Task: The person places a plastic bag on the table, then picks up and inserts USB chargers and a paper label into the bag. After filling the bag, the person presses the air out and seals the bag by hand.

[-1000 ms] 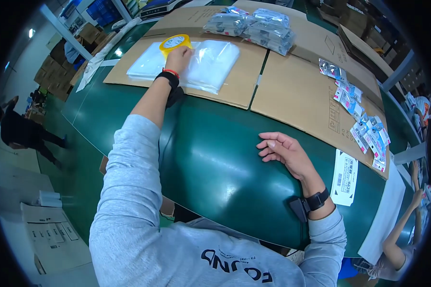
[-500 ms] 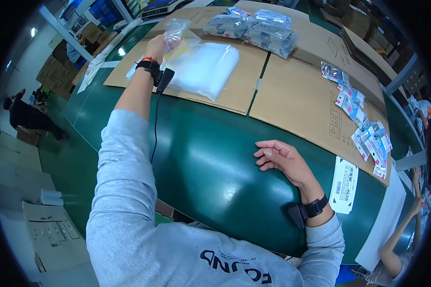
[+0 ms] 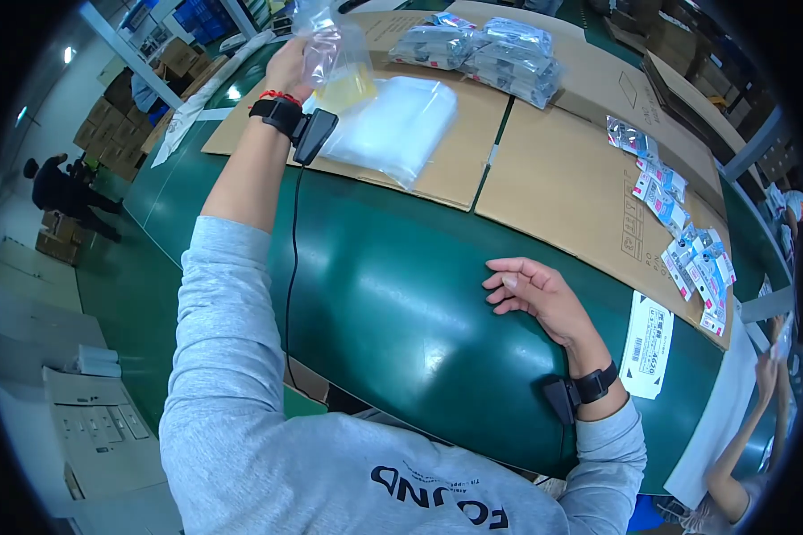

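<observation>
Left fingers (image 3: 301,50) hold clear bag (image 3: 335,55); open tabletop (image 3: 375,267) borders cardboard's edge (image 3: 544,225).

light grey sweatshirt (image 3: 330,473) on my remote feed, rumpled sleeves (image 3: 227,321), dark chest lettering (image 3: 442,501), black wristbands (image 3: 595,383) I see on both arms, boxy black modules (image 3: 316,136), thin black cable (image 3: 292,259) at left, red left bracelet (image 3: 281,94)

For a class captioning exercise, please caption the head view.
Left hand holding a clear plastic bag near a plastic stack; right hand empty, at the green table.
</observation>
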